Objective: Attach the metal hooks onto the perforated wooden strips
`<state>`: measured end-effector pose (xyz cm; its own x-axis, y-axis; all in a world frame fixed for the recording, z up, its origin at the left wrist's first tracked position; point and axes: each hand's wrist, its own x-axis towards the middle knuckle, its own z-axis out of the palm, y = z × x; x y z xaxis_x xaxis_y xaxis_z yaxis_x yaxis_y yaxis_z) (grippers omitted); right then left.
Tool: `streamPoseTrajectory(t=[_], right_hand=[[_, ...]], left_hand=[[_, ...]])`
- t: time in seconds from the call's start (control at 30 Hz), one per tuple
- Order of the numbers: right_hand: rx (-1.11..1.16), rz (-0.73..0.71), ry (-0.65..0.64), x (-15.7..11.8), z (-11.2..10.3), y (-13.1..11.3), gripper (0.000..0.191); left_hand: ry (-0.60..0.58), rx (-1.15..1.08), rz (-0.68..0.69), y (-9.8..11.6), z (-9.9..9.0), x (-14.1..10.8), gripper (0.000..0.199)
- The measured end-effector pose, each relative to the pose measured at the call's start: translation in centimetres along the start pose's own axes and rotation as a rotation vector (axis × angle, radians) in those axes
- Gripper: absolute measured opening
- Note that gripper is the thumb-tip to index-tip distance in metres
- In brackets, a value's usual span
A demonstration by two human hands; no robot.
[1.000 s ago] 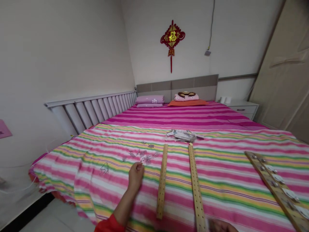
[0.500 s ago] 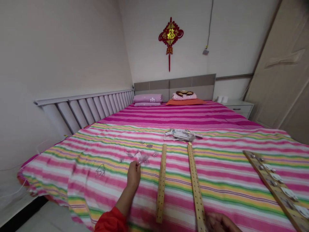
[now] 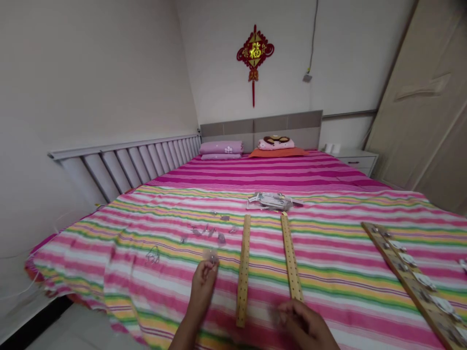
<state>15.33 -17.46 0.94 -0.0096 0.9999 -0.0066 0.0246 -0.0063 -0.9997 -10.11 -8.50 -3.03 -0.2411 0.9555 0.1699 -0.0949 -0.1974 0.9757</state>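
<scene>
Clear small piece [image 3: 210, 254]: your left hand [image 3: 203, 282] pinches it; your right hand [image 3: 304, 324] rests beside the perforated wooden strip [image 3: 291, 257], grip indeterminate.

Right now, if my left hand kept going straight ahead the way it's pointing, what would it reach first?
Probably the scatter of small clear pieces on the striped bedspread, just beyond the left hand; the wooden strip lies beside that line. Depth is hard to judge.
</scene>
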Motion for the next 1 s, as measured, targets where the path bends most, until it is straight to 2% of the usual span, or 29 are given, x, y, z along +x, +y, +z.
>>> streamPoseTrajectory(t=[0.1,0.2,0.3,0.43,0.5,0.63,0.77,0.87,1.0], right_hand=[[-0.096,-0.052,-0.101,1.3,0.9,-1.5,0.030],[-0.168,-0.108,-0.147,3.5,1.8,-2.9,0.024],[-0.220,-0.153,-0.140,5.8,2.9,-3.7,0.022],[-0.226,-0.150,-0.192,7.9,5.3,-3.8,0.024],[-0.246,-0.139,-0.171,8.7,6.6,-3.6,0.021],[-0.388,-0.122,-0.040,10.1,8.6,-3.2,0.011],[-0.473,-0.099,-0.004,11.4,9.7,-2.5,0.016],[-0.488,-0.081,0.000,12.2,10.1,-1.8,0.020],[-0.511,-0.064,0.034,13.1,10.2,-0.7,0.018]], left_hand=[[-0.078,-0.181,-0.100,0.3,-0.2,-0.8,0.029],[-0.127,-0.251,-0.153,0.8,-0.4,-1.0,0.028],[-0.172,-0.279,-0.162,1.3,-0.4,-1.1,0.027],[-0.191,-0.293,-0.132,1.9,-0.1,-1.4,0.025],[-0.213,-0.282,-0.121,2.0,0.0,-1.6,0.026],[-0.306,-0.252,-0.094,1.6,-0.2,-1.6,0.028],[-0.358,-0.217,-0.062,1.0,-0.6,-1.5,0.027],[-0.359,-0.196,-0.056,0.8,-0.7,-1.5,0.028],[-0.261,-0.213,-0.086,1.1,-0.4,-2.1,0.030]])
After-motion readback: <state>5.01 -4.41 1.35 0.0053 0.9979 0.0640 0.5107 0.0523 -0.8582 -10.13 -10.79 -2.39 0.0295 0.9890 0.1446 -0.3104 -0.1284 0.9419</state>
